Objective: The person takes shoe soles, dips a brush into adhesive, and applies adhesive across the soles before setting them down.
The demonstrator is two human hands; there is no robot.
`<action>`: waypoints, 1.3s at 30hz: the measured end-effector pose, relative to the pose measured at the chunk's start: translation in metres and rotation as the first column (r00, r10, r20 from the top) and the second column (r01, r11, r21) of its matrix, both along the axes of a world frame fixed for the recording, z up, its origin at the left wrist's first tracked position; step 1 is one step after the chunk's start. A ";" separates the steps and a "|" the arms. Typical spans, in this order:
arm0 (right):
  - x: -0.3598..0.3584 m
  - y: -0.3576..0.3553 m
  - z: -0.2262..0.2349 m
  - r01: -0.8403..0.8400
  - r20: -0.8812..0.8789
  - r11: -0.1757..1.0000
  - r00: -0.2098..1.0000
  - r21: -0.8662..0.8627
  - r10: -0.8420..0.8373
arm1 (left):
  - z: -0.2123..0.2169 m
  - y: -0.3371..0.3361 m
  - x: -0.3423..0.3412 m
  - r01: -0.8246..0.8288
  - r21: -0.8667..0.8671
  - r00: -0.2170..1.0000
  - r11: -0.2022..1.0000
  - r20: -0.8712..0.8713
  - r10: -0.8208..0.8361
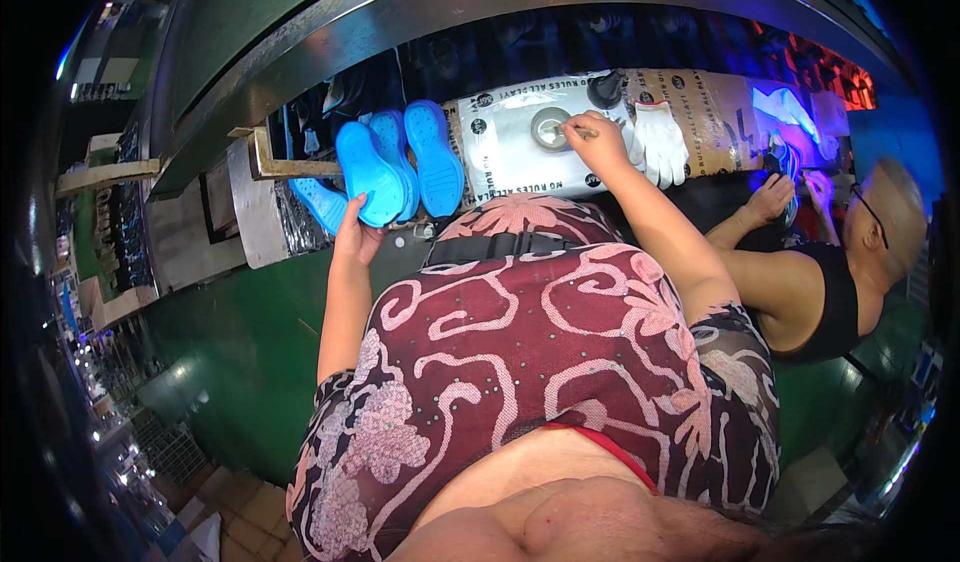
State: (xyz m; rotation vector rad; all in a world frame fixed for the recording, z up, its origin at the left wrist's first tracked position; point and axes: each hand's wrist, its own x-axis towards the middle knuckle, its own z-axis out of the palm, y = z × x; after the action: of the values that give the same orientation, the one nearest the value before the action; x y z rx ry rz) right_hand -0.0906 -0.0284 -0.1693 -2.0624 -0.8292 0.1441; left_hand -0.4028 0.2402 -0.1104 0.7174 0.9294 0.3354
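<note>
One blue shoe sole (362, 160) is clamped in the left fingers (356, 208). The right fingers (597, 122) pinch a stick (589, 133), its tip indistinct.

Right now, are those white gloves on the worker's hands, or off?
Off. The white gloves lie on the bench, and the left hand and right hand are both bare.

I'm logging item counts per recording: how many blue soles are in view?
4 visible: a blue sole in the left hand, a second partly behind it, a third to their right, a fourth at their lower left. More may be hidden underneath.
</note>
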 end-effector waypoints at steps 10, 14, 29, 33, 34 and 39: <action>0.002 -0.012 0.028 0.132 -0.318 0.975 0.946 0.178 -0.069 | 0.061 -0.087 0.009 -0.005 0.460 0.998 0.888 0.064 -0.027; 0.000 -0.019 0.045 0.237 -0.541 0.937 0.839 0.257 -0.064 | 0.058 -0.087 0.031 0.017 0.788 1.000 0.615 -0.024 0.002; -0.001 0.008 0.000 -0.020 -0.038 0.999 0.999 -0.025 0.019 | 0.079 -0.093 0.056 0.119 0.819 0.992 0.562 -0.079 -0.095; 0.002 0.008 -0.007 0.005 0.018 0.997 1.000 -0.073 -0.004 | 0.073 -0.094 0.039 0.087 0.855 0.995 0.511 -0.099 -0.004; 0.001 0.008 -0.006 0.043 -0.012 0.999 0.999 0.001 -0.043 | 0.072 -0.092 0.034 0.076 0.865 0.994 0.496 -0.103 0.028; 0.000 -0.002 0.015 0.055 -0.174 0.988 0.984 0.146 -0.029 | 0.067 -0.089 0.027 -0.034 0.871 0.991 0.491 -0.033 0.127</action>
State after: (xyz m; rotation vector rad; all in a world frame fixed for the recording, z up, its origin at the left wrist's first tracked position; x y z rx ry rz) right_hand -0.0903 -0.0303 -0.1546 -1.8950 -0.6696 0.2263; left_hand -0.3760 0.1508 -0.0432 1.6593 0.8446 0.9090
